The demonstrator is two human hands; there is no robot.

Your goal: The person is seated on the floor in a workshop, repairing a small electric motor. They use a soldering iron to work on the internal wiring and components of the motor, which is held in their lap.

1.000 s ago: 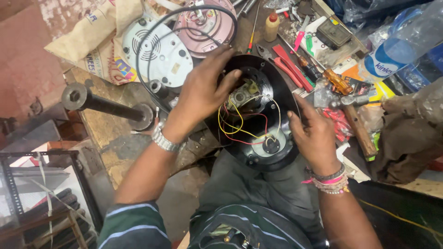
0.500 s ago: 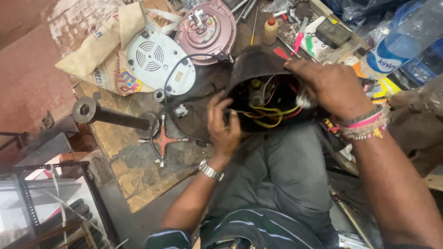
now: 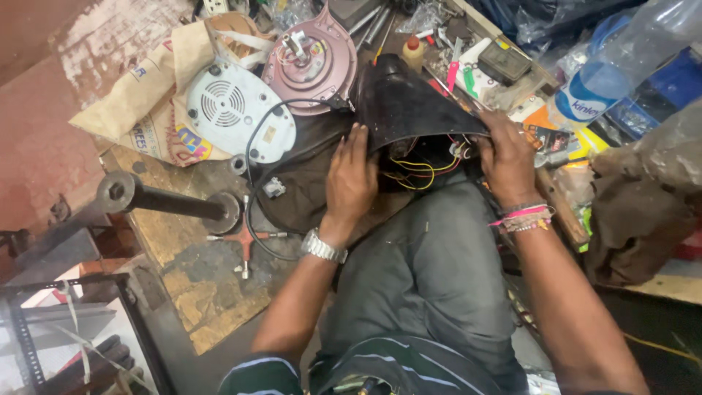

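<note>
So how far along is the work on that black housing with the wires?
Already open: the black housing shows its yellow and red wires at the underside. In hand: left hand and right hand grip its edges, tilted over the lap. Left: it is not closed, and the pink motor and white cover lie apart on the bench.

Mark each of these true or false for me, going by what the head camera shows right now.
1. Both hands hold the black housing. True: the left hand grips its near left edge, the right hand its right edge.
2. Yellow and red wires show under the housing. True.
3. The left hand holds a screwdriver. False: it holds only the housing.
4. The white round cover lies right of the housing. False: it lies to the left.
5. A wristwatch sits on the left wrist. True.
</note>
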